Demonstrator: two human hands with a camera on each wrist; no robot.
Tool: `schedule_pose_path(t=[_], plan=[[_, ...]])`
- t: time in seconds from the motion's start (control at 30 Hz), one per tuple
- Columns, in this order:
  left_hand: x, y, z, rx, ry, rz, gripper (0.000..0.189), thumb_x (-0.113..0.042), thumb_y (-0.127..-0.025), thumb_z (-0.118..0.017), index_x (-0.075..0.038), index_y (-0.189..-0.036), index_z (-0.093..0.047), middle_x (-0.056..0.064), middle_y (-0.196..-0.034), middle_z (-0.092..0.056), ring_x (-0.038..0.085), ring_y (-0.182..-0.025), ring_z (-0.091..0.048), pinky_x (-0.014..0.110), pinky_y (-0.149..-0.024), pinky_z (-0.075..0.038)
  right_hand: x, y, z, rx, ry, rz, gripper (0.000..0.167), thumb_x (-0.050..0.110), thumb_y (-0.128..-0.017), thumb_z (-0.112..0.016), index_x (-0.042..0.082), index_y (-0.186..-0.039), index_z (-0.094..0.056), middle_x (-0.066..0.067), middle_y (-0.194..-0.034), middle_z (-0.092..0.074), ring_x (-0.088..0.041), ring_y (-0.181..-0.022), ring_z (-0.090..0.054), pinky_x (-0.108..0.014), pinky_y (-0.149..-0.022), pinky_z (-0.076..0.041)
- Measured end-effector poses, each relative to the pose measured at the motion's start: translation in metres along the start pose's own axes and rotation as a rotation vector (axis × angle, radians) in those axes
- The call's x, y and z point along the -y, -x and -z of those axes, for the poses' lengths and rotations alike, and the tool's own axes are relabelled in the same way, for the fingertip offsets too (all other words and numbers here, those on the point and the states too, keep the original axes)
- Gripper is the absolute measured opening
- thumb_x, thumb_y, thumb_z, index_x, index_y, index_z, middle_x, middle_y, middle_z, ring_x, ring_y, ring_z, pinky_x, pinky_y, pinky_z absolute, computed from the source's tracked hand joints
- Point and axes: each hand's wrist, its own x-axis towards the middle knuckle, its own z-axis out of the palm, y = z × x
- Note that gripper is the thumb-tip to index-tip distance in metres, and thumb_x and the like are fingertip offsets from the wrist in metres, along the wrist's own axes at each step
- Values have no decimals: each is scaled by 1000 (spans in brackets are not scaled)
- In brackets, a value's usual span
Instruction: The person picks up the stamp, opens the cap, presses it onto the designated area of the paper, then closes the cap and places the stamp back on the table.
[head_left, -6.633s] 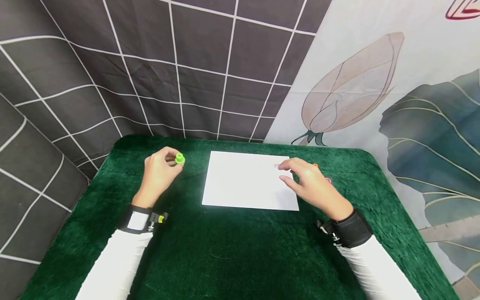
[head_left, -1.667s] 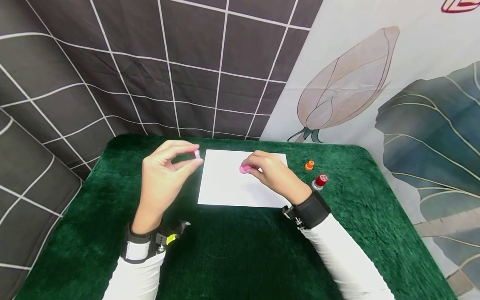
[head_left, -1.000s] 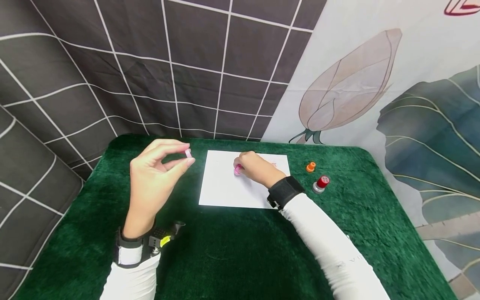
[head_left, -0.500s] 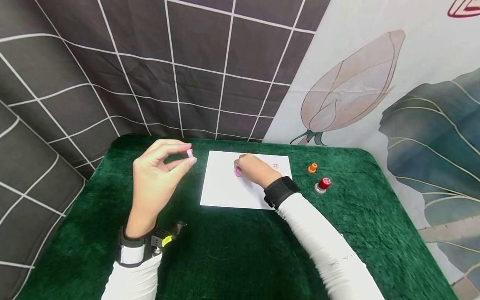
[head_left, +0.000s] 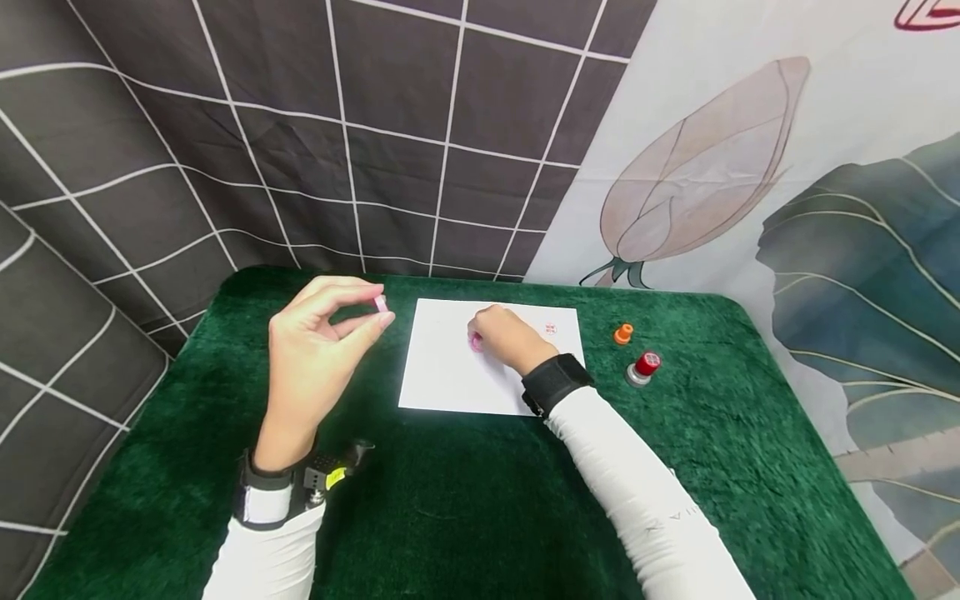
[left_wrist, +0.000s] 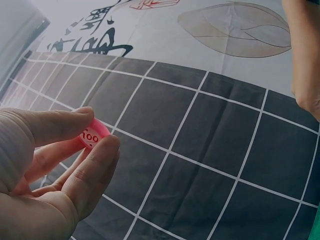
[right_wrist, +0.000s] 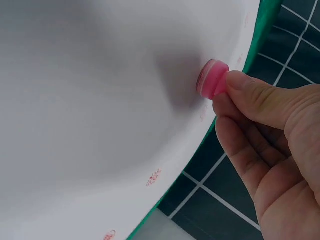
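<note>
My left hand [head_left: 318, 358] is raised left of the paper. Its thumb and fingertips pinch a small pink cap [left_wrist: 96, 133]; the left wrist view shows red "100" lettering on its face. Over the white paper [head_left: 442, 387], my right hand [head_left: 512, 340] grips a small pink stamp [right_wrist: 214, 80] between thumb and curled fingers. The stamp's flat end faces the sheet at its far part; whether it touches the paper I cannot tell. Several small red prints [right_wrist: 154, 177] run along the sheet's edge in the right wrist view.
Right of the paper, an orange stamp-like piece [head_left: 623, 333] and a red-and-grey stamp [head_left: 643, 367] stand on the green cloth [head_left: 450, 500]. A dark grid-patterned curtain [head_left: 397, 175] and a white printed one [head_left: 697, 150] hang behind the table.
Earlier the left hand held a bright green piece; now it pinches the pink cap. The right hand has moved left across the paper, holding a pink stamp. Over the last half second both hands stay nearly still.
</note>
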Motion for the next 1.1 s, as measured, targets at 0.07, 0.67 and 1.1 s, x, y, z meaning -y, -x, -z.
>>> schedule_pose_path(t=[0.07,0.67,1.1], plan=[[0,0,0,-1,-4,6,29,15,-80,-79,8,-108,-76,22,-109,-69,14,-97,-70,26,-87,-62,2,0,0,-1,8,-5,22,-11,-91,-63,7,-88,-76,-4,-87,-72,-18,-80,-59,-32,-76,-54],[3,-2,0,4,-54,39,31,12,-79,-82,7,-110,-76,19,-109,-70,13,-97,-70,23,-87,-61,3,1,-8,-65,2,-10,22,-11,-91,-63,6,-85,-74,-3,-82,-67,-17,-77,-56,-29,-72,-52],[7,-1,0,37,-46,62,31,10,-82,-81,5,-112,-75,16,-113,-69,11,-100,-71,25,-89,-60,-6,37,23,-286,-196,-11,14,8,-92,-78,6,-106,-76,-8,-100,-73,-20,-91,-70,-35,-84,-63]])
